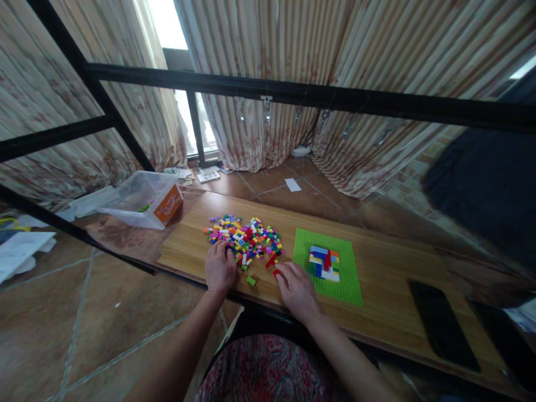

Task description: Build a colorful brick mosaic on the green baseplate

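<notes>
A heap of small building bricks in many colours [247,237] lies on the wooden board. My left hand [220,265] is at the heap's near left edge, its fingers curled down onto the bricks; what is under the fingertips is hidden. Between the thumb and fingers of my right hand [297,290] is a red brick [276,273]. Another red brick [271,260] lies just beyond these fingertips. A lime green brick [250,281] sits apart, between my hands. Right of my right hand, a green baseplate [349,279] bears a flat multicoloured brick build [324,263].
A clear plastic box [138,215] with an orange label and some bricks inside stands left of the wooden board [381,279]. Toward the board's right end lies a black phone-like slab [444,324]. A black metal rail [293,92] crosses beyond, before curtains.
</notes>
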The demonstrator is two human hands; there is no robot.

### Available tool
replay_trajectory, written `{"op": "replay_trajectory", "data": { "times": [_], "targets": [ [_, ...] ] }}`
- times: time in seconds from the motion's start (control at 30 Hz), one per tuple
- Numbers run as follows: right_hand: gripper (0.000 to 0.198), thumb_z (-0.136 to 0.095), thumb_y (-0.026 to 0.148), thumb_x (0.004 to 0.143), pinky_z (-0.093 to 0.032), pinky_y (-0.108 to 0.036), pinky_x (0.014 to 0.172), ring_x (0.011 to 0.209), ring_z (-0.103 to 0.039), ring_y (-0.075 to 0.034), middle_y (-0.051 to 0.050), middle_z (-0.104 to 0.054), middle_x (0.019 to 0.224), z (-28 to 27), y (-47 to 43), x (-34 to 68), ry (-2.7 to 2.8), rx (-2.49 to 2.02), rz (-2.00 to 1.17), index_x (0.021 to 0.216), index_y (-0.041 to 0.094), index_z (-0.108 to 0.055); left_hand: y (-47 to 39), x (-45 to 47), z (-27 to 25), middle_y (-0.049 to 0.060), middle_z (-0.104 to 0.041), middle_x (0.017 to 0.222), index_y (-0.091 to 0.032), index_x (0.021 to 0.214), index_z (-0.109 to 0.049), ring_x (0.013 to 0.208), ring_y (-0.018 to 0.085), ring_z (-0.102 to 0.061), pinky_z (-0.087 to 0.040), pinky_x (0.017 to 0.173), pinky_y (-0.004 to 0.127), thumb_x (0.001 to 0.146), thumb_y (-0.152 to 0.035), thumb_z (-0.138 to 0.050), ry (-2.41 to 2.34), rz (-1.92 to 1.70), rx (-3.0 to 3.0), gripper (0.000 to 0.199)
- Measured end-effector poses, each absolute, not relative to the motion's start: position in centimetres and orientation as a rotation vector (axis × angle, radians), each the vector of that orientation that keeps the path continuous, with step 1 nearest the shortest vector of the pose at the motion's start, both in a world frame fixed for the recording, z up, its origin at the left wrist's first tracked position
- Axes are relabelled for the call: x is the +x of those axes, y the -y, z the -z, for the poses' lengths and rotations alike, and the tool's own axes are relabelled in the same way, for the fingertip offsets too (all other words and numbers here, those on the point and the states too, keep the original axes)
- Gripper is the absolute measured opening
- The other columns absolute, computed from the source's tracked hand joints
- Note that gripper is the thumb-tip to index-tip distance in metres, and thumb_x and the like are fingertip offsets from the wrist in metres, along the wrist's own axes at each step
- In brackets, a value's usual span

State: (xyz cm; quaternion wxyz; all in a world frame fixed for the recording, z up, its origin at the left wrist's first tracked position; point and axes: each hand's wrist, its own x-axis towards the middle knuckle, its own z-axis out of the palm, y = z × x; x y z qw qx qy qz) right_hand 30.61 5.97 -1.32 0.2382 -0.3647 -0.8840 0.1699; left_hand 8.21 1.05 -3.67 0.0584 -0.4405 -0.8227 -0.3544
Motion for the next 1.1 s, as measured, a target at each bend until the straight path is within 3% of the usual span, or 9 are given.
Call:
{"op": "replay_trajectory", "data": {
  "times": [0.13, 0.27, 0.47, 0.67, 1.1],
  "targets": [
    [0.031, -0.045, 0.024, 0.090, -0.045, -0.039, 0.088, 0.104, -0.053, -0.026, -0.010, -0.057, 0.112, 2.3, -4.3, 30.3, 2.444, -1.122, -0.419, 0.119, 0.021, -0.057, -1.0, 8.2, 3.7, 0.013, -0.061, 0.116, -0.015, 0.110, -0.061, 0.113, 0.025, -0.054, -0.042, 0.100, 0.039, 0.085, -0.021, -0.046, 2.482, 1.061, -1.355, 0.029],
    [0.028, -0.045, 0.016, 0.089, -0.045, -0.037, 0.087, 0.098, -0.054, -0.024, -0.009, -0.057, 0.107, 1.7, -4.8, 30.3, 2.518, -1.100, -0.428, 0.113, 0.023, -0.058, -1.0, 8.1, 3.6, 0.014, -0.061, 0.117, -0.014, 0.110, -0.060, 0.113, 0.027, -0.053, -0.043, 0.099, 0.040, 0.083, -0.021, -0.050, 2.478, 1.039, -1.367, 0.030],
    [0.014, -0.056, 0.019, 0.087, -0.045, -0.036, 0.085, 0.095, -0.054, -0.023, -0.007, -0.059, 0.098, 1.6, -4.9, 30.8, 2.475, -1.116, -0.473, 0.099, 0.021, -0.061, -1.1, 8.2, 3.7, 0.012, -0.062, 0.115, -0.015, 0.107, -0.061, 0.111, 0.026, -0.055, -0.044, 0.098, 0.039, 0.081, -0.018, -0.051, 2.439, 1.031, -1.360, 0.029],
    [0.016, -0.057, 0.023, 0.088, -0.046, -0.037, 0.085, 0.096, -0.054, -0.023, -0.007, -0.060, 0.101, 1.4, -4.9, 33.2, 2.324, -1.151, -0.469, 0.103, 0.021, -0.062, -1.1, 8.2, 3.6, 0.012, -0.062, 0.115, -0.016, 0.107, -0.061, 0.111, 0.027, -0.056, -0.045, 0.098, 0.040, 0.080, -0.018, -0.052, 2.445, 1.001, -1.350, 0.029],
    [0.024, -0.054, 0.036, 0.089, -0.042, -0.046, 0.091, 0.107, -0.048, -0.029, -0.009, -0.055, 0.117, 0.7, -10.0, 38.9, 2.166, -1.400, -0.099, 0.103, 0.023, -0.068, -1.2, 8.1, 3.6, 0.012, -0.062, 0.115, -0.015, 0.107, -0.061, 0.111, 0.026, -0.056, -0.045, 0.098, 0.040, 0.080, -0.019, -0.052, 2.430, 1.006, -1.358, 0.029]
  ]
}}
